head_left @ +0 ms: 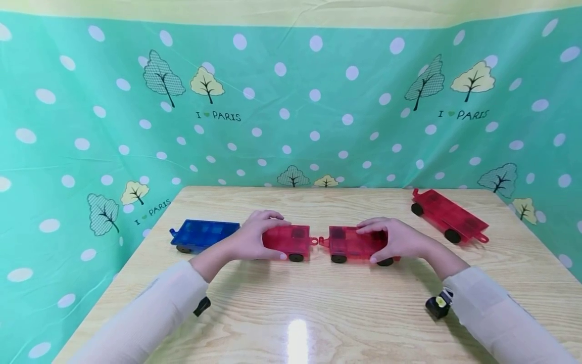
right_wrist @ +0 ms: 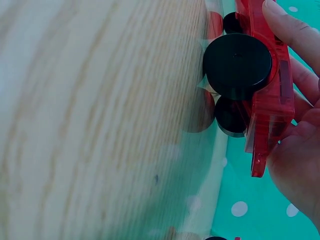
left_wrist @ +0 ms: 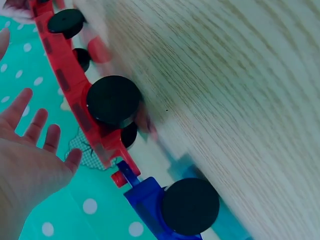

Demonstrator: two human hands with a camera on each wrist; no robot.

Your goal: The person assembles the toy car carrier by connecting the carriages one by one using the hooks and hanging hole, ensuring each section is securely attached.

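Note:
In the head view, my left hand (head_left: 254, 237) is spread above a red translucent toy wagon (head_left: 302, 232), its thumb and fingers either side of it. The left wrist view shows those fingers (left_wrist: 35, 125) extended and apart from the wagon. Behind it, a blue toy wagon (head_left: 204, 232) is joined to it by a red hook at the blue ring. My right hand (head_left: 400, 237) grips a second red wagon (head_left: 352, 240), thumb on the near side and fingers beyond. This wagon's left hook (head_left: 323, 241) is right at the first wagon's ring (head_left: 314, 241).
A third red wagon (head_left: 450, 215) stands slantwise at the back right of the wooden table (head_left: 364, 323). A green polka-dot cloth (head_left: 313, 116) hangs behind and down both sides. Small black devices hang at both sleeves.

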